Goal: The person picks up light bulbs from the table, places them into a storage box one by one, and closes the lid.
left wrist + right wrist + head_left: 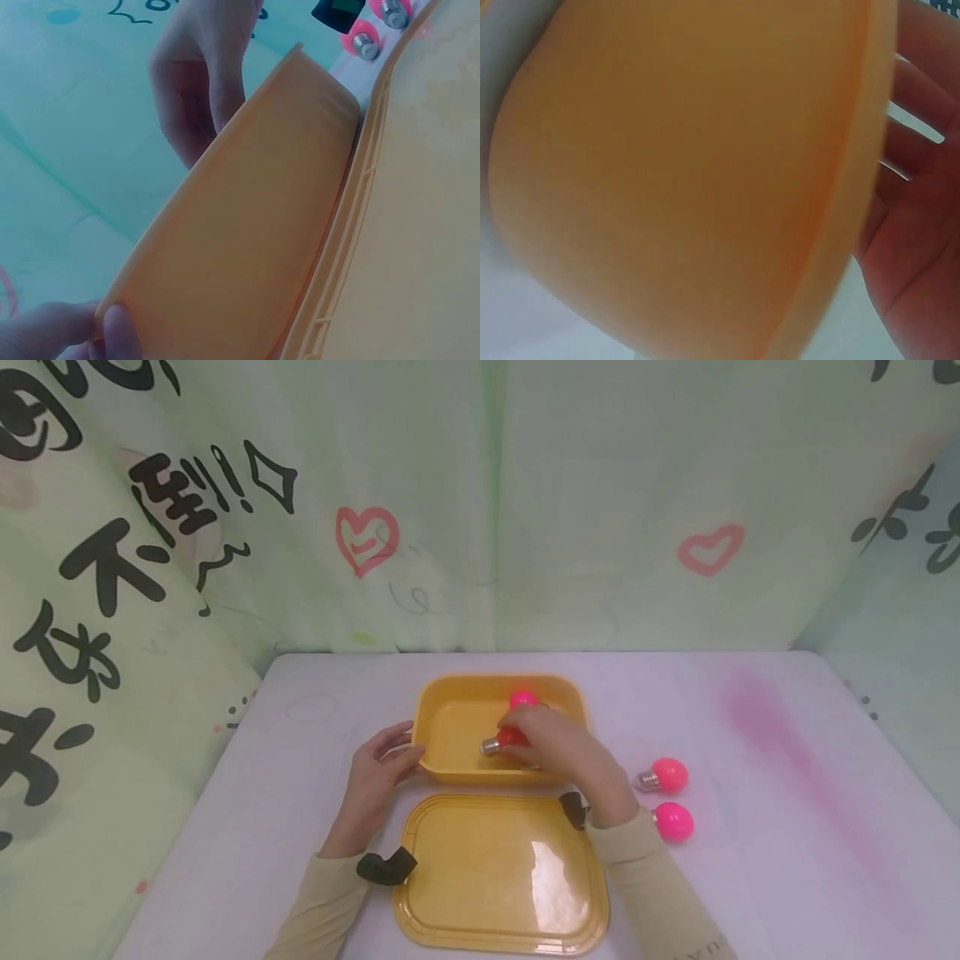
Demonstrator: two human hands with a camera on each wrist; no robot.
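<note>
A yellow plastic box (450, 727) stands on the table. At its left end, my left hand (378, 772) holds the rim between thumb and fingers; the left wrist view shows those fingertips (120, 334) at the box corner. My right hand (558, 743) reaches over the front wall and grips a red light bulb (513, 737) inside the box, its metal base facing left. Behind that hand a pink bulb (522, 698) lies in the box. In the right wrist view the box wall (667, 165) hides most of the right fingers and the bulb.
A flat yellow lid (480, 868) lies in front of the box. To the right rest a red bulb (670, 775) and a pink bulb (673, 822), partly behind the right sleeve. A printed curtain (585, 510) hangs behind the white table (750, 893).
</note>
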